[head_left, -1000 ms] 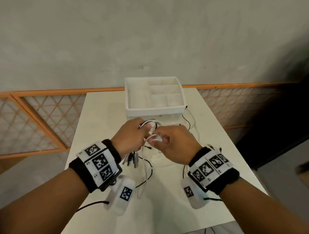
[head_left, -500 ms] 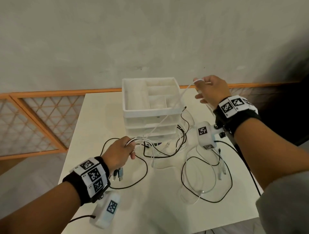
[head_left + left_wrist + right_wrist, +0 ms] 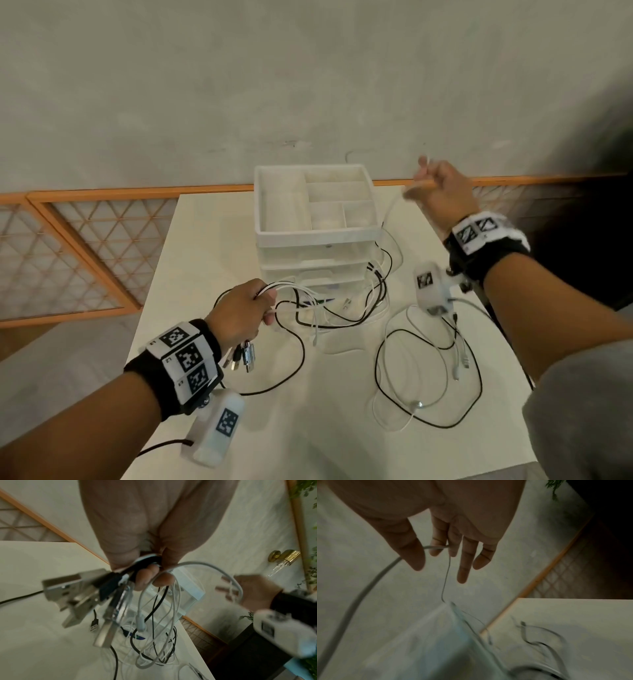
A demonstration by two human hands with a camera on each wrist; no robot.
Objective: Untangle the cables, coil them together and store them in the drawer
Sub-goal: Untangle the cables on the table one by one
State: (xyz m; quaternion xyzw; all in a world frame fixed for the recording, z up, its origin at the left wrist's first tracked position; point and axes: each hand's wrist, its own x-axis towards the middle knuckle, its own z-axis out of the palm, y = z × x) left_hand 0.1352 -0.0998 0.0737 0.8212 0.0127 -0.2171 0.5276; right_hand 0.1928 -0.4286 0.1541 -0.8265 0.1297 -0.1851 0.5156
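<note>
My left hand (image 3: 262, 303) grips a bundle of black and white cables (image 3: 154, 608) in front of the drawer unit (image 3: 317, 236). Several metal plugs (image 3: 244, 358) hang below its fist, and its fingers (image 3: 149, 577) are curled round the strands. Up to the right of the unit is my right hand (image 3: 426, 183), with a thin white cable (image 3: 388, 214) running up to it. That white cable (image 3: 368, 588) passes between the index and middle fingers (image 3: 440, 543), which are nearly straight. More black and white cable loops (image 3: 428, 377) lie on the table's right side.
The white table (image 3: 205, 240) stands against a grey wall, with an orange lattice rail (image 3: 85, 233) behind and to the left. The drawer unit has an open compartment tray on top and drawers below that look pushed in. Tangled cable lies at its front.
My right hand left the left hand at the table's middle and swung up and right, drawing the white cable out. My left hand dropped slightly left with the bundle.
</note>
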